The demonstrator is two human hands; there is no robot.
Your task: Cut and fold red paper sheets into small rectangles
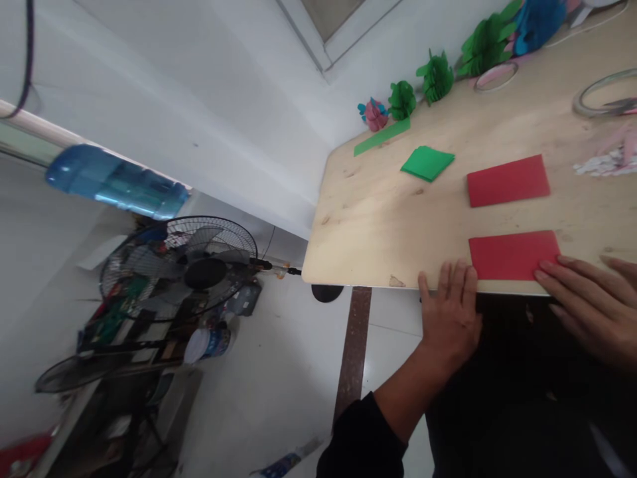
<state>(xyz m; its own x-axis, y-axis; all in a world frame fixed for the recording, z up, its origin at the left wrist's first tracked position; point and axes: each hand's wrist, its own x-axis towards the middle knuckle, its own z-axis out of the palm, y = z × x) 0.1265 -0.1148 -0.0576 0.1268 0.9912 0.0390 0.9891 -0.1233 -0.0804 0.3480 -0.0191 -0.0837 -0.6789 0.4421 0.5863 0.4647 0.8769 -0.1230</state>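
Observation:
A rectangle of red paper (514, 255) lies flat along the front edge of the wooden table. At its near left corner rests my left hand (450, 318), fingers stretched over the table edge. My right hand (592, 295) is laid with straight fingers on the near right corner of the same paper. Farther back lies a second red paper rectangle (508, 180), apart from both hands. A green folded paper diamond (428, 163) sits to its left, and a narrow green paper strip (382, 137) is behind that.
Along the wall stand a small pink and blue paper figure (374, 114), several green paper shapes (436, 77) and a blue one (538, 25). Tape rolls (580, 103) and white scraps (604, 163) lie on the right. Left of the table (348, 232), a fan (204, 272) stands on the floor.

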